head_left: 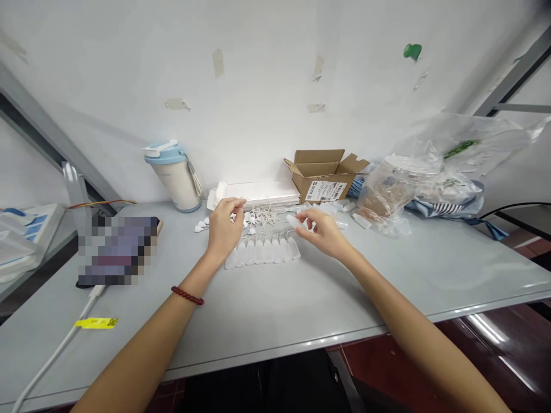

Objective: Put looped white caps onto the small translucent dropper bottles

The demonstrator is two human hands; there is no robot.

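My right hand pinches a small translucent plastic sleeve between thumb and fingertips. Below and left of it, a row of similar translucent sleeves lies side by side on the table, with thin white stems at their upper ends. My left hand is over the left part of a loose pile of small white plastic pieces. Its fingers are bent, the thumb apart from them, and nothing shows between them. More translucent sleeves lie behind my right hand.
Behind the pile are a flat white box and an open cardboard box. A cup stands at back left; a phone with a white cable lies at left. Plastic bags sit at right. The table's front edge runs below.
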